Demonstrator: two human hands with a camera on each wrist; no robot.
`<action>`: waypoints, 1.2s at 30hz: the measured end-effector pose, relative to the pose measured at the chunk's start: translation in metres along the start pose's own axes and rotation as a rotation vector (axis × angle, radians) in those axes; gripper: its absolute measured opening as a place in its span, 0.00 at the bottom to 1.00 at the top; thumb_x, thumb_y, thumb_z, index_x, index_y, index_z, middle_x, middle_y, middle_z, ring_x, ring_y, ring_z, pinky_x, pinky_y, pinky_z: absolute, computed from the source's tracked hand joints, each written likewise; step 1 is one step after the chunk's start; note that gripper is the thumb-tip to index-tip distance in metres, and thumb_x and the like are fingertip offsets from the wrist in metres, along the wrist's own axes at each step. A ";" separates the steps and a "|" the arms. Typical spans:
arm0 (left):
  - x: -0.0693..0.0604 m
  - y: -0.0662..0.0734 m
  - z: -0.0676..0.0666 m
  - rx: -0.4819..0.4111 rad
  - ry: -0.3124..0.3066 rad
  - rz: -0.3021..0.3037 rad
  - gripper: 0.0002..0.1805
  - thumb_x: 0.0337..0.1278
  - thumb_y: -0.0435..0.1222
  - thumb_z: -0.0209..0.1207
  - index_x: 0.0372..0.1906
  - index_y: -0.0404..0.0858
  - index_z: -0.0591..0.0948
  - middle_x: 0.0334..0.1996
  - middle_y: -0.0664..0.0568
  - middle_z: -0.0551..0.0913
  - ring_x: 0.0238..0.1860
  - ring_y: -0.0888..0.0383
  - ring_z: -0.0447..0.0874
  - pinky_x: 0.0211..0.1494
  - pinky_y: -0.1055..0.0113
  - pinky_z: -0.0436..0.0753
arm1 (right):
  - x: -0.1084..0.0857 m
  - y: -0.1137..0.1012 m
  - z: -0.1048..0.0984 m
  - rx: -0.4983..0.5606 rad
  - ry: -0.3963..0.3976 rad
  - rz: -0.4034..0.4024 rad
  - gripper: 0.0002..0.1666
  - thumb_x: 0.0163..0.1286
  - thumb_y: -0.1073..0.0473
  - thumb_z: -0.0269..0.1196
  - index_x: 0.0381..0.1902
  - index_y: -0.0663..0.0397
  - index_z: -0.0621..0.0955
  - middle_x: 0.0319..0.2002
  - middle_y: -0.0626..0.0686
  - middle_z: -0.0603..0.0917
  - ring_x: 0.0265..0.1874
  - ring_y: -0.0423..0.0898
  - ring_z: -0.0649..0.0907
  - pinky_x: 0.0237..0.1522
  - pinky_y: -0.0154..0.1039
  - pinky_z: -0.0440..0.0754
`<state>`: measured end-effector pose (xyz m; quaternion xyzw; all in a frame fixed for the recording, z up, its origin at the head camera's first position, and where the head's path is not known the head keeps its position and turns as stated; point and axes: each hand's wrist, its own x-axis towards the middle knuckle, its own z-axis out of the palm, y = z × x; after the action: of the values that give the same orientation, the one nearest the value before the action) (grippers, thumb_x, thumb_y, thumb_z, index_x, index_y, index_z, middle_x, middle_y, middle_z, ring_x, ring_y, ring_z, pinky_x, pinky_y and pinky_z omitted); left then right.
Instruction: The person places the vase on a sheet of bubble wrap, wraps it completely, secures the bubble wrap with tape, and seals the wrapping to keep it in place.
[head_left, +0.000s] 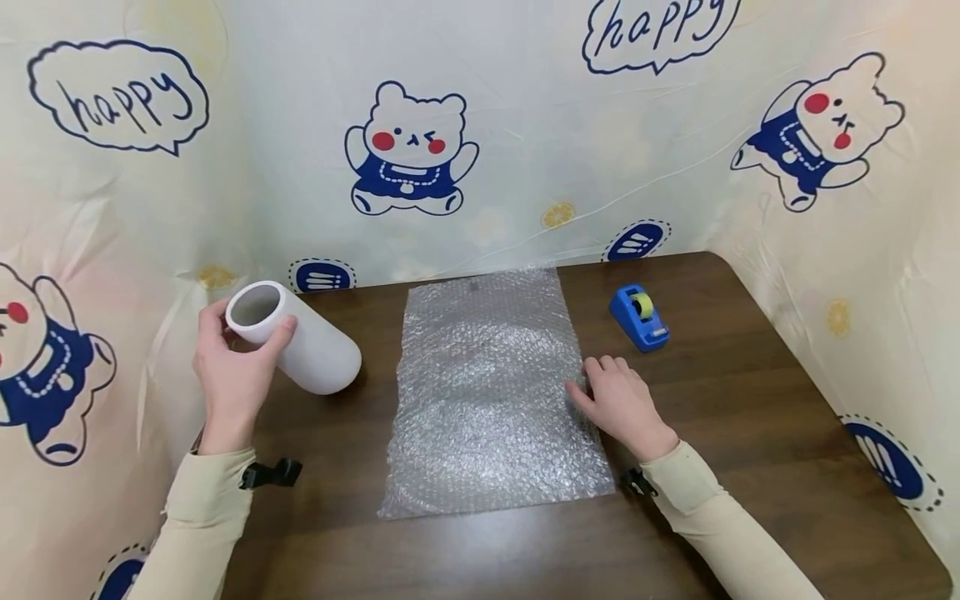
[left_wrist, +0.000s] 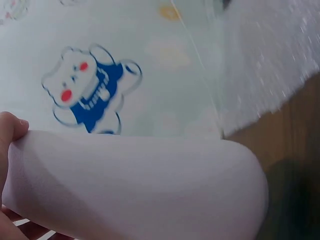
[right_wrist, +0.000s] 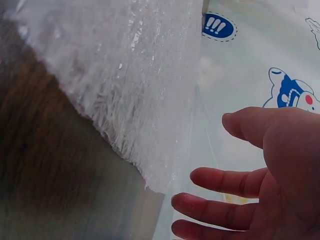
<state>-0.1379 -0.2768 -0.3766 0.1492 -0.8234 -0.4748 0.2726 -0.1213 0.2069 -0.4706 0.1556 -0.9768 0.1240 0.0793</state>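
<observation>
A white cylindrical vase (head_left: 318, 354) leans at the left of the table, its mouth tilted up toward the left hand (head_left: 236, 371), which grips it near the rim. In the left wrist view the vase (left_wrist: 140, 185) lies across the bottom, thumb on its top side and fingers below. A sheet of bubble wrap (head_left: 491, 400) is spread flat at the middle. At its right edge is the right hand (head_left: 622, 404), fingers loosely spread and holding nothing; in the right wrist view, the hand (right_wrist: 270, 175) is beside the bubble wrap (right_wrist: 135, 85).
A blue tape dispenser (head_left: 639, 318) with a yellowish roll stands on the brown table (head_left: 727, 375), right of the bubble wrap. Behind the table and along both sides hangs a pale curtain (head_left: 525, 167) printed with cartoon bears.
</observation>
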 end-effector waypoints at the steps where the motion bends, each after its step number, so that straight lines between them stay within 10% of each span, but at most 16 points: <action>1: -0.003 0.004 0.000 -0.014 -0.006 0.009 0.34 0.52 0.45 0.76 0.65 0.49 0.77 0.48 0.67 0.76 0.47 0.64 0.73 0.48 0.72 0.69 | -0.001 -0.001 0.000 0.001 -0.001 -0.002 0.20 0.72 0.48 0.67 0.34 0.60 0.78 0.29 0.57 0.78 0.31 0.55 0.77 0.31 0.50 0.79; 16: -0.055 0.049 0.020 -0.277 -0.186 0.123 0.31 0.55 0.31 0.73 0.65 0.40 0.75 0.55 0.60 0.78 0.52 0.58 0.77 0.48 0.73 0.76 | -0.001 -0.010 0.000 0.007 -0.037 -0.030 0.21 0.73 0.46 0.67 0.40 0.61 0.82 0.34 0.57 0.81 0.34 0.53 0.78 0.35 0.50 0.82; 26: -0.084 0.051 0.048 -0.464 -0.279 -0.002 0.28 0.58 0.23 0.66 0.63 0.33 0.71 0.53 0.54 0.76 0.53 0.56 0.76 0.50 0.75 0.79 | 0.000 -0.014 -0.006 0.023 -0.010 -0.051 0.28 0.75 0.38 0.63 0.42 0.60 0.83 0.38 0.57 0.82 0.38 0.54 0.81 0.39 0.51 0.84; 36: -0.111 0.047 0.076 -0.614 -0.353 -0.070 0.27 0.58 0.20 0.62 0.63 0.29 0.69 0.54 0.50 0.75 0.53 0.57 0.78 0.53 0.73 0.80 | 0.003 -0.032 -0.019 0.181 -0.055 -0.193 0.43 0.71 0.30 0.62 0.65 0.60 0.78 0.58 0.60 0.82 0.56 0.56 0.83 0.56 0.55 0.84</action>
<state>-0.0930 -0.1438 -0.4001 0.0041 -0.6709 -0.7278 0.1419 -0.1119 0.1813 -0.4451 0.2589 -0.9439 0.1990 0.0497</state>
